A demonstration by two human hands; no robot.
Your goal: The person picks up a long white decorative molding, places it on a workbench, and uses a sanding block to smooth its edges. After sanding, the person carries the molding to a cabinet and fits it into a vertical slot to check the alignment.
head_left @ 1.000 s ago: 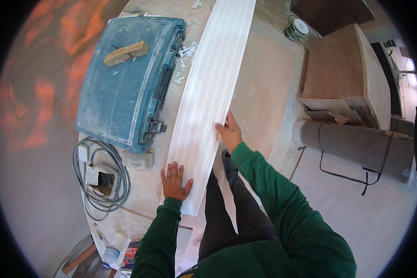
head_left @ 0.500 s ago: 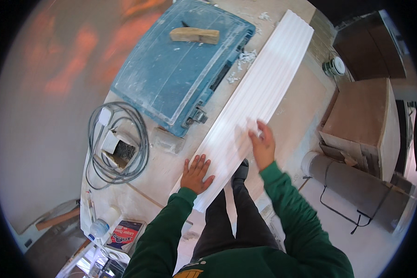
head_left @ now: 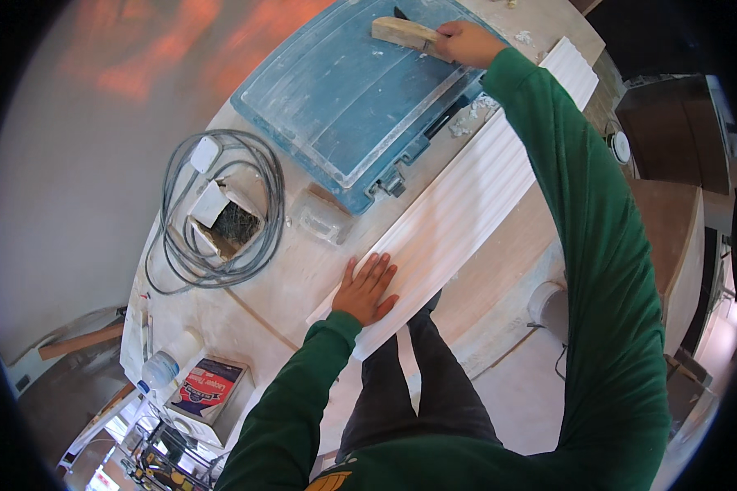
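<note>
left hand (head_left: 367,290) spread flat on white ridged board (head_left: 475,196) | right hand (head_left: 469,44) gripping wooden plane (head_left: 401,34) over blue case (head_left: 336,90) | step: likely plane pickup | lifting would call for secure grip

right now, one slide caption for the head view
Left hand flat on a white fluted board, right hand gripping a wooden block over a blue case.
</note>
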